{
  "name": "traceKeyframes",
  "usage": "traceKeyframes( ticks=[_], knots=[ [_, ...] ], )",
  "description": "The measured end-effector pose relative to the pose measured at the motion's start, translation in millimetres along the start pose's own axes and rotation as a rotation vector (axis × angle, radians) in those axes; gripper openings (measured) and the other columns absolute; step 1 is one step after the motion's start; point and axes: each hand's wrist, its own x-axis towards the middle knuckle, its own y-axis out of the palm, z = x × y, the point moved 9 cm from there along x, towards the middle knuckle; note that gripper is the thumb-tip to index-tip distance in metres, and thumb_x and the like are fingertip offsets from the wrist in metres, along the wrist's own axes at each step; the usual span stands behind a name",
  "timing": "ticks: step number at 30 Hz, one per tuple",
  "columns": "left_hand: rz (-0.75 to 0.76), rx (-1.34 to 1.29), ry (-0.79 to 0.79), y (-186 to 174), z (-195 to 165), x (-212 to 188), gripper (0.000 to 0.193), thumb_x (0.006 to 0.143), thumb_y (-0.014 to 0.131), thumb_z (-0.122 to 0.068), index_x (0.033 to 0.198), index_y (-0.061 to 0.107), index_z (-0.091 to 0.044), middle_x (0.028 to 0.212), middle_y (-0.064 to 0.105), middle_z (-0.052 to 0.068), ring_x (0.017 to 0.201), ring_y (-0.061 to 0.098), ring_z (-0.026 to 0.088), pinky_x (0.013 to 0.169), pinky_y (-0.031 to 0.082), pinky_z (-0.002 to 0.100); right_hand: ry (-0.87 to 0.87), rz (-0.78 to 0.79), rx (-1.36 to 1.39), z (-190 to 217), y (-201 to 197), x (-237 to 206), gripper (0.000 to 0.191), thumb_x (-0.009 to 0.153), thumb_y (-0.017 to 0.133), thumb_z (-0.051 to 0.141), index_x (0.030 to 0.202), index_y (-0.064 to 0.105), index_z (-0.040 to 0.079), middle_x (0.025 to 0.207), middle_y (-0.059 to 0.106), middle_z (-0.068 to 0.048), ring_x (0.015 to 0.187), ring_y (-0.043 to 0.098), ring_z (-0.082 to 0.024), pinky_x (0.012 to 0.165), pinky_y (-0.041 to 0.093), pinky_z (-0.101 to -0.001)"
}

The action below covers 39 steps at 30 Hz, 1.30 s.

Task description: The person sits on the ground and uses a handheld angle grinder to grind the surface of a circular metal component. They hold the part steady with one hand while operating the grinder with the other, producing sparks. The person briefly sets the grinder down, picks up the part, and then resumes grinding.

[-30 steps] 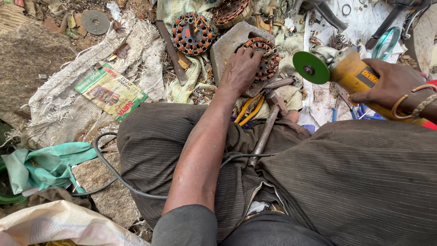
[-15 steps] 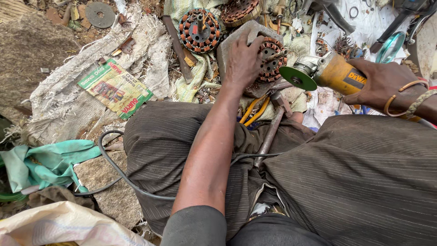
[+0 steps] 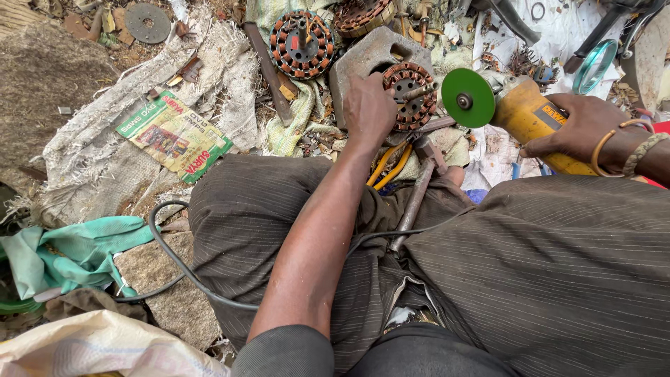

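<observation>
- Since half a second ago, the right hand [image 3: 583, 129] has brought the yellow angle grinder [image 3: 520, 112] closer, fingers wrapped round its body.
- Green disc [image 3: 467, 98] sits just right of the left hand [image 3: 368, 108].
- Left hand presses down, fingers curled, on the copper-wound stator [image 3: 413, 94] lying on a grey metal plate [image 3: 363, 59].
- Hammer [image 3: 417, 195] lies below that hand.
</observation>
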Motion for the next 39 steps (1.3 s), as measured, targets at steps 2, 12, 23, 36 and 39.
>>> traceKeyframes(
  ticks=[2,12,23,36,39],
  knots=[
    [0.043,-0.021,-0.083,0,4,-2,0.021,0.091,0.070,-0.022,0.098,0.070,-0.001,0.101,0.061,0.019,0.085,0.066,0.030,0.076,0.055,0.045,0.027,0.035,0.105,0,4,-4,0.099,0.052,0.088,0.057,0.135,0.067,0.007,0.103,0.077,-0.021,0.085,0.077,-0.038,0.078,0.062,-0.0492],
    [-0.004,-0.074,-0.188,-8,11,-15,0.024,0.086,0.077,-0.025,0.096,0.075,-0.003,0.092,0.069,0.017,0.090,0.069,0.030,0.080,0.053,0.048,-0.014,0.029,0.134,19,2,7,0.121,0.052,0.089,0.058,0.152,0.053,0.002,0.111,0.074,-0.027,0.089,0.075,-0.040,0.080,0.061,-0.0483],
    [0.086,-0.042,-0.202,-4,9,-12,0.022,0.088,0.076,-0.028,0.085,0.070,-0.007,0.077,0.066,0.007,0.072,0.067,0.020,0.069,0.053,0.042,-0.056,0.050,0.148,21,18,22,0.130,0.051,0.087,0.061,0.158,0.043,0.001,0.114,0.072,-0.028,0.092,0.075,-0.039,0.084,0.061,-0.0458],
    [0.051,-0.091,-0.196,-9,9,-14,0.022,0.086,0.077,-0.027,0.086,0.072,-0.006,0.080,0.069,0.010,0.077,0.069,0.022,0.074,0.053,0.046,-0.032,0.041,0.070,36,9,18,0.111,0.056,0.082,0.068,0.143,0.060,0.004,0.103,0.076,-0.025,0.083,0.077,-0.040,0.077,0.063,-0.0499],
    [0.060,-0.083,-0.224,-9,11,-15,0.022,0.087,0.077,-0.029,0.088,0.073,-0.007,0.080,0.070,0.010,0.078,0.069,0.022,0.075,0.053,0.046,-0.099,-0.033,0.029,43,2,17,0.113,0.056,0.082,0.069,0.146,0.058,0.005,0.103,0.075,-0.024,0.084,0.076,-0.039,0.077,0.061,-0.0503]
  ],
)
